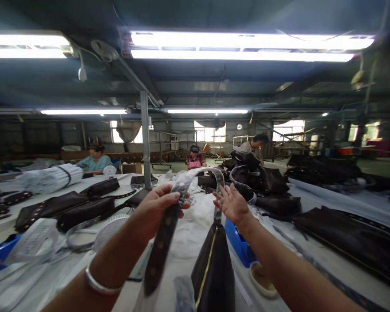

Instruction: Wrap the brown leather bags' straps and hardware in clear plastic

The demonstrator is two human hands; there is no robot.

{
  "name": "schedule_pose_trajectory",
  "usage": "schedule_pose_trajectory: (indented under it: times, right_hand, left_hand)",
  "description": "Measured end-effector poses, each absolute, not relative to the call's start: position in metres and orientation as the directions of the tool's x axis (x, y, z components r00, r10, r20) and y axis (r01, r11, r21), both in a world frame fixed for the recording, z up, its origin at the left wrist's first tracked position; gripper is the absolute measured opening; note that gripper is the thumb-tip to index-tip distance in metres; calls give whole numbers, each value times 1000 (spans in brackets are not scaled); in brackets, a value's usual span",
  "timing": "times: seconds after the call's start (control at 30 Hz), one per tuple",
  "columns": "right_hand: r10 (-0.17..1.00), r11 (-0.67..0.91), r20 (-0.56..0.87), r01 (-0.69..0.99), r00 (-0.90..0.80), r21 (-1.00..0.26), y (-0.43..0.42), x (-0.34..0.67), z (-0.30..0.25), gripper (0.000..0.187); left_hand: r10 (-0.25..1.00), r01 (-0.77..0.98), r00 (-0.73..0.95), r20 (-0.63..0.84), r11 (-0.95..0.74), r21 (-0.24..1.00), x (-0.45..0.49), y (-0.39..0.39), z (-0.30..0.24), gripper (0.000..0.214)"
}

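Observation:
A dark leather bag strap [164, 242] with metal studs, partly wrapped in clear plastic, is pinched in my left hand [157, 210]. Its loose end hangs down below that hand, while the other part arches over to the right and runs down to a dark brown bag [216, 268] with a gold zipper. My right hand [235, 203] is open, palm up with fingers spread, right beside the descending side of the strap; whether the fingertips touch it I cannot tell. A crumpled piece of clear plastic [184, 292] lies left of the bag.
Beyond my right hand are a blue bin [240, 245], a small round dish [262, 279] and a heap of dark bags [273, 182]. To the left lie more bags [84, 210], a white fan [113, 227] and bundled white rolls [50, 178]. Several people work farther back.

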State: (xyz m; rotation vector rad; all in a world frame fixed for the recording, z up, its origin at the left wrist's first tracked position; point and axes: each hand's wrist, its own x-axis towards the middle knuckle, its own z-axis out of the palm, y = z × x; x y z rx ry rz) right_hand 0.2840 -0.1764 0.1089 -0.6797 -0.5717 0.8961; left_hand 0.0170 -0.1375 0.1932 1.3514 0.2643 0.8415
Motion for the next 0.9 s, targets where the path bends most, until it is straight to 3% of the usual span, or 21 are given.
schedule_pose_trajectory:
  times: [0.1,0.17,0.33,0.47,0.67,0.83,0.9]
  right_hand:
    - [876,310,37,-505,480,-806,-190,263,79,36]
    - [912,224,-5,-505,411,-833,-202,239,61,36]
    - [984,178,159,-401,81,-899,-227,182,44,46]
    - [977,170,120,-309,173,-936,-230,168,48,43]
    - [971,155,130,-113,201,-982,-222,171,46,41]
    - [869,307,371,233,326,-923,-231,165,44,29]
    - [800,334,421,265,428,-904,-239,163,45,34]
  left_hand:
    - [670,-337,701,244,9,942,44,-130,153,26]
    - [685,-349,689,235,29,937,62,-127,135,29]
    - [743,-394,631,223,59,917,96,-124,111,25]
    - [746,-398,628,223,61,915,101,-127,106,25]
    - [608,-222,782,136,68,973,75,-131,107,41]
    - [699,-234,684,209,-62,970,57,-129,104,30]
    - [746,-250,611,264,-134,959,53,-129,105,29]
